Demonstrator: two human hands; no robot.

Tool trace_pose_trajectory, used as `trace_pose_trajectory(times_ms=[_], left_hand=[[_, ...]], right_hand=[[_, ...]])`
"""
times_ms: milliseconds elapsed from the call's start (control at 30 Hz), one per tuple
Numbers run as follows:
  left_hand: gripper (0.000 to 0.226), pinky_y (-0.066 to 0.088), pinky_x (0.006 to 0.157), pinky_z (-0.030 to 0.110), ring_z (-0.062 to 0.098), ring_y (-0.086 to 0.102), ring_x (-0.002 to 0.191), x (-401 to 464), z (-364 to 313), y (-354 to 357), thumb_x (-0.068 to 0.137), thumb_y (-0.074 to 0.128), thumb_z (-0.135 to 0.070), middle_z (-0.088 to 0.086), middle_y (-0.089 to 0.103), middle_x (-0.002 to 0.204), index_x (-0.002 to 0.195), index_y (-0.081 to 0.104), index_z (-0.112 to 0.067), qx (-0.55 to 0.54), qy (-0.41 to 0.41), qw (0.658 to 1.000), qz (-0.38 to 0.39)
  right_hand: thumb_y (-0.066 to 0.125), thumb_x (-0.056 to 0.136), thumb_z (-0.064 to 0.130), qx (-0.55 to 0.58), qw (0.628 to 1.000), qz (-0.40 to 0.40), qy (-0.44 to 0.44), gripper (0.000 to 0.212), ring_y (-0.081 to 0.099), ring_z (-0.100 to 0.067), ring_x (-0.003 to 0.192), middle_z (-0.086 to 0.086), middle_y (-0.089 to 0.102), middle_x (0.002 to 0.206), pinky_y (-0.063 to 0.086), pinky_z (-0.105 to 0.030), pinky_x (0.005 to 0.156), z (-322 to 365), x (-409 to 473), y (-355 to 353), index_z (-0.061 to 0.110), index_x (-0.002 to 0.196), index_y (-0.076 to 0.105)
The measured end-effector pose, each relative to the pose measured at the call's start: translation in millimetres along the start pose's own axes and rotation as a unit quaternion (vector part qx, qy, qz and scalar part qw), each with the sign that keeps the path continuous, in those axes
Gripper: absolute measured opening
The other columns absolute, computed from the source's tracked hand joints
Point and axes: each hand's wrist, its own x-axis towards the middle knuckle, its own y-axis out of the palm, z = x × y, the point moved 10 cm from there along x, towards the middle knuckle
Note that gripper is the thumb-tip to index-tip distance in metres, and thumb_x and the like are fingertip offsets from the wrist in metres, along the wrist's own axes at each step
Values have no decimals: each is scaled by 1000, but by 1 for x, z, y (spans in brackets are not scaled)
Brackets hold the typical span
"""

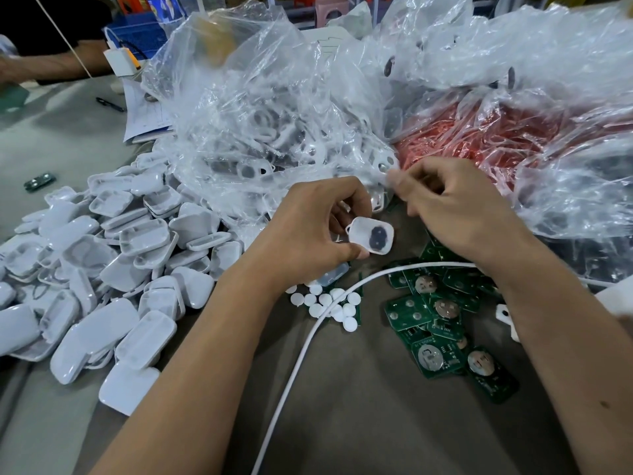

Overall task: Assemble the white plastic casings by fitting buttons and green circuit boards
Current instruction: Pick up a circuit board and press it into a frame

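Holding a small white casing [371, 238] between thumb and curled fingers, the left hand [315, 231] keeps it just above the grey bench [359, 406], near the middle of the scene; the casing's open side faces up and two dark rounded shapes show inside it. The right hand [455, 207] is just to its right and a little farther away, fingers bent and pinched together at the edge of a clear plastic bag [274, 125], though what sits between the fingertips is too blurred to tell. That bag is heaped with more white casing parts, and beside it on the right lies another clear bag [513, 138] filled with something red. A large pile of white casings [102, 269] spreads across the left side of the bench. Below the left hand, a scatter of small round white buttons [329, 303] lies on the bench, and to their right, under the right forearm, is a loose heap of green circuit boards [442, 320], several showing round silver cells. A white cable [308, 354] curves from the near edge up across the buttons and over the boards. At the far left, another person's arm [44, 68] rests on the bench, with a pen [110, 104] and some papers [145, 113] close by.
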Motion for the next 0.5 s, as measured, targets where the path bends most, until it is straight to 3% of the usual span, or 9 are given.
trace_pose_trajectory(times_ms=[100, 200, 300, 400, 500], left_hand=[[39, 58, 68, 38, 14, 65, 76, -1, -1, 0, 64, 94, -12, -8, 68, 86, 92, 68, -21, 9, 1, 1000, 1], [39, 56, 66, 36, 13, 64, 75, 0, -2, 1, 64, 95, -16, -11, 66, 83, 91, 67, -23, 28, 5, 1000, 0], [38, 53, 64, 32, 13, 63, 75, 0, -1, 2, 64, 95, -20, -13, 64, 81, 91, 67, -25, 46, 6, 999, -2], [38, 48, 64, 23, 11, 60, 76, 0, 0, 5, 65, 94, -26, -17, 61, 78, 90, 65, -27, 62, 9, 998, -7], [39, 49, 66, 29, 11, 59, 78, 1, 0, 10, 66, 91, -36, -14, 62, 80, 92, 63, -29, 85, 11, 996, -12]], right_hand=[[41, 110, 33, 66, 997, -26, 42, 34, 55, -5, 66, 4, 68, 79, 46, -36, 71, -8, 3, -5, 25, 92, 70], [45, 99, 7, 78, 995, -12, 60, 32, 61, -16, 80, 0, 69, 88, 51, -39, 75, -12, 4, -1, 28, 94, 69], [56, 97, 2, 47, 998, -15, 39, 29, 67, -21, 89, -2, 70, 95, 57, -36, 75, -11, 4, -2, 28, 100, 69], [79, 89, 7, 73, 995, -48, 44, 27, 68, -11, 80, 4, 71, 90, 57, -27, 70, -16, 3, -8, 29, 102, 69], [87, 83, 13, 123, 988, -82, 53, 23, 71, -11, 76, 2, 76, 82, 61, -32, 74, -19, 2, -15, 25, 96, 72]])
